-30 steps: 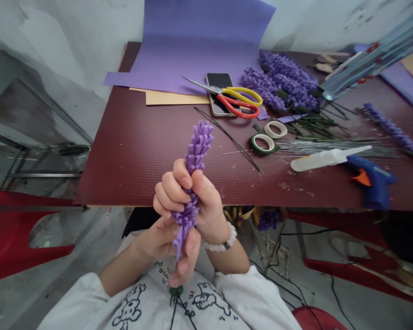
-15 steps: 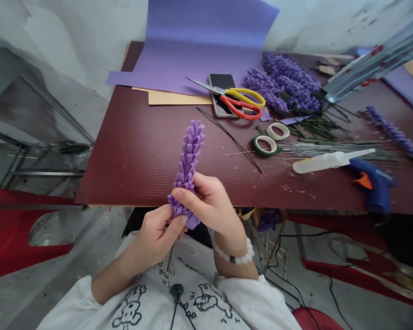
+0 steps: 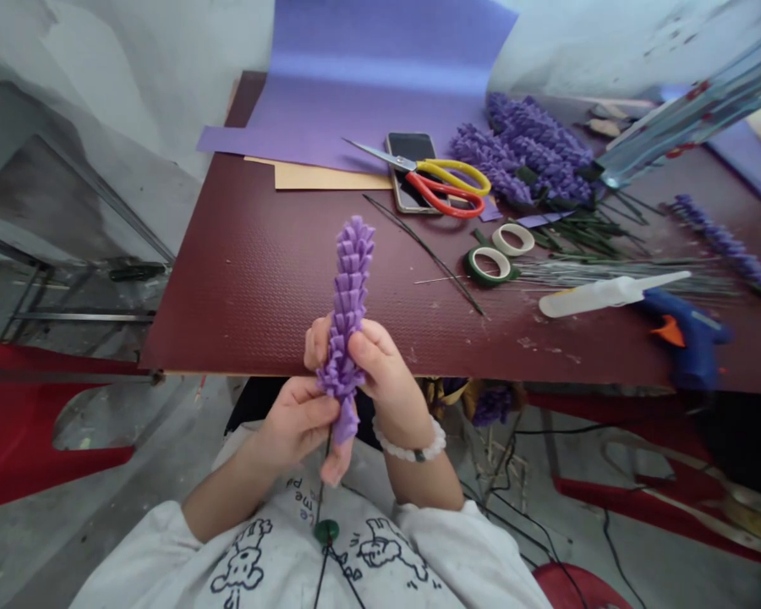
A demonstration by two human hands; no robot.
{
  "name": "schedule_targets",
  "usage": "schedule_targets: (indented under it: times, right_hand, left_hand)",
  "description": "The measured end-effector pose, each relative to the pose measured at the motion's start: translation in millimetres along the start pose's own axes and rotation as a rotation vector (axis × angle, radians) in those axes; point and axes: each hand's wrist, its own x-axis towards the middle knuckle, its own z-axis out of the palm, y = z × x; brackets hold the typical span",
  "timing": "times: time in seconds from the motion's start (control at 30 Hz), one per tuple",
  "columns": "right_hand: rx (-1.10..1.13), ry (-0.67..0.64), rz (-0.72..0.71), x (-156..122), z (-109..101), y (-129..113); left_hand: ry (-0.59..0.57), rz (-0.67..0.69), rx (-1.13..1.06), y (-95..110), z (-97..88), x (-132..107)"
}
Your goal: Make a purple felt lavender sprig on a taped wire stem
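Note:
A purple paper lavender flower (image 3: pixel 353 283) stands nearly upright between my hands at the table's front edge, its fringed tufts wound in rows around a thin dark stem (image 3: pixel 320 499). My left hand (image 3: pixel 301 423) pinches the lower end, where a loose tail of purple strip (image 3: pixel 346 423) hangs down. Higher up, my right hand (image 3: pixel 390 372) is wrapped around the flower, thumb on the near side and fingertips showing behind it on the left. A white bead bracelet circles my right wrist.
On the maroon table (image 3: pixel 247 279) lie red-and-yellow scissors (image 3: pixel 447 186) across a phone (image 3: pixel 411 148), tape rolls (image 3: pixel 488 266), wires, a white bottle (image 3: pixel 587 298) and a blue glue gun (image 3: pixel 691 338). Finished purple flowers (image 3: pixel 533 156) are piled behind. Purple paper (image 3: pixel 374 93) leans on the wall.
My right hand has shifted and now wraps around the flower, its fingers showing on the far left side. The flower stands straighter, and its bottom strip hangs lower.

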Motion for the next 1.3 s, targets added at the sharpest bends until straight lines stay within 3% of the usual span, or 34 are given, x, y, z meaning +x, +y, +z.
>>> schedule_targets:
  times: [0.13,0.2,0.3,0.47,0.67,0.73,0.8,0.97,1.07,1.17,1.3]
  right_hand:
    - [-0.195,0.007,0.027,-9.4,-6.4,-22.9]
    - [-0.303,0.044,0.054,-11.3,-7.3,-27.4]
    - [-0.326,0.037,0.028,-9.5,-6.4,-26.7]
    - [-0.214,0.005,0.004,-5.3,-5.9,-24.7]
    - [-0.029,-0.043,-0.038,-5.0,-5.9,-12.1]
    - [0.07,-0.109,-0.049,-4.3,-5.8,-3.1]
    - [0.126,-0.137,-0.05,-4.3,-5.5,1.3]
    - [-0.032,-0.025,-0.047,-11.6,-2.4,-18.3]
    - [-0.165,-0.005,-0.086,-17.7,-1.1,-30.7]
    - [-0.243,0.034,-0.088,-20.2,-0.6,-32.6]
    - [-0.222,0.078,-0.083,-18.3,1.9,-30.1]
  left_hand:
    - [0.356,0.229,0.715,14.9,6.1,-2.6]
    - [0.444,0.269,0.874,18.6,8.7,-2.6]
    - [0.422,0.158,0.689,18.9,7.6,-1.7]
    - [0.167,-0.038,0.143,17.6,0.2,-3.7]
    - [-0.04,-0.116,-0.181,6.6,4.5,-8.1]
    - [-0.068,-0.103,-0.176,3.2,7.8,-8.4]
    - [-0.006,-0.05,-0.058,3.3,11.3,-8.8]
    - [0.317,0.181,0.557,13.4,20.6,-13.5]
    - [0.395,0.271,0.852,16.5,22.8,-15.9]
    - [0.327,0.252,0.828,15.0,19.5,-14.0]
    - [0.256,0.188,0.457,11.7,11.6,-6.9]
